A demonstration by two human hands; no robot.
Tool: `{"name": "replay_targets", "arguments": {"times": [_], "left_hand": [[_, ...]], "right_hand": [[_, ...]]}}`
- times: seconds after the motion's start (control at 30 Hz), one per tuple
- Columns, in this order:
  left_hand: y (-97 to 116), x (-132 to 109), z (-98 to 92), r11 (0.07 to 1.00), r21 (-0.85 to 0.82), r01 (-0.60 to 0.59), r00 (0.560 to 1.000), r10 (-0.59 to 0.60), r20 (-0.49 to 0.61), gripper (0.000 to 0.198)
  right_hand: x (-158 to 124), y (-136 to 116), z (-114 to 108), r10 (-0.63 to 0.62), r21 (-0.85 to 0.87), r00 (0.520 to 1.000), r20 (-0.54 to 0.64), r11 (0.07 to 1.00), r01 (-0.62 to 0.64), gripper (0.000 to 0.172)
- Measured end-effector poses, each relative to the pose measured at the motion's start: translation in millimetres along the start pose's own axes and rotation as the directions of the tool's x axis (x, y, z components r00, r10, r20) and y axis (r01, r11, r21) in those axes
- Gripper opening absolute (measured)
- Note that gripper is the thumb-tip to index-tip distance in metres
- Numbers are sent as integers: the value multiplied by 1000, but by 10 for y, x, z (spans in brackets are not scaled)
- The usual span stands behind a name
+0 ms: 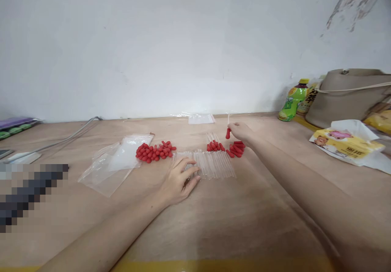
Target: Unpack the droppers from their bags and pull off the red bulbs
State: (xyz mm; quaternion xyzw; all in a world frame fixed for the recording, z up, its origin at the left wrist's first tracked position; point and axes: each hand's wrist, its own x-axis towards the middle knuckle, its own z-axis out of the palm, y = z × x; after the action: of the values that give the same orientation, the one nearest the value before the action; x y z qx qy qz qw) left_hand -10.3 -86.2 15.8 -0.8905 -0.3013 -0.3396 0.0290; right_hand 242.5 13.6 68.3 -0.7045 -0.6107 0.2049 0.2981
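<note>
My left hand [182, 179] rests with its fingers apart on the left end of a row of clear glass tubes [215, 165]. To the right and farther back, my right hand [238, 130] pinches a red rubber bulb [227, 133], from which a thin clear tube points up. Below that hand lies a small group of red bulbs [236, 149]. Several more bulbs [214, 146], with clear tubes behind them, sit at the far edge of the row. A larger pile of red bulbs [155, 151] lies left of the row.
Clear plastic bags [122, 154] lie left of the red pile, another bag [201, 119] by the wall. A grey cable [73, 135] crosses the left side. At right are a green bottle [293, 101], a grey-beige bag [351, 97] and a yellow-white packet [348, 143].
</note>
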Motion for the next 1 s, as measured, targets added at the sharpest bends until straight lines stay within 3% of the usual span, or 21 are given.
{"name": "replay_targets", "arguments": {"times": [0.1,0.13,0.17,0.23,0.3,0.4,0.47,0.57,0.73,1.0], "left_hand": [[-8,-2,5,1000,29,2,999,-1,-39,29],[-11,-1,8,999,42,4,998,-2,-59,34],[-12,2,12,998,55,7,997,-3,-80,40],[-10,13,21,996,89,0,993,11,-114,48],[4,31,28,988,146,-51,991,68,-114,50],[50,55,42,947,246,-207,973,226,-49,40],[87,61,59,918,277,-285,955,298,-4,33],[128,53,95,906,293,-307,948,317,14,25],[140,48,130,905,306,-294,948,316,-24,12],[127,45,119,912,230,-341,937,348,10,13]], "right_hand": [[-361,57,9,-160,99,985,-66,981,166,29],[-502,96,37,-319,122,939,-127,935,334,25],[-643,142,76,-475,91,864,-168,865,493,22],[-898,245,174,-695,-76,698,-176,716,694,16],[-1081,337,277,-815,-159,566,-123,579,800,13],[-1201,410,396,-877,-170,467,-113,480,861,13],[-1213,415,447,-901,-158,422,-99,433,888,17],[-1200,394,498,-920,-147,376,-107,389,910,21],[-1192,362,518,-918,-217,377,-123,395,893,16],[-1202,332,466,-946,-295,289,-148,321,900,11]]}}
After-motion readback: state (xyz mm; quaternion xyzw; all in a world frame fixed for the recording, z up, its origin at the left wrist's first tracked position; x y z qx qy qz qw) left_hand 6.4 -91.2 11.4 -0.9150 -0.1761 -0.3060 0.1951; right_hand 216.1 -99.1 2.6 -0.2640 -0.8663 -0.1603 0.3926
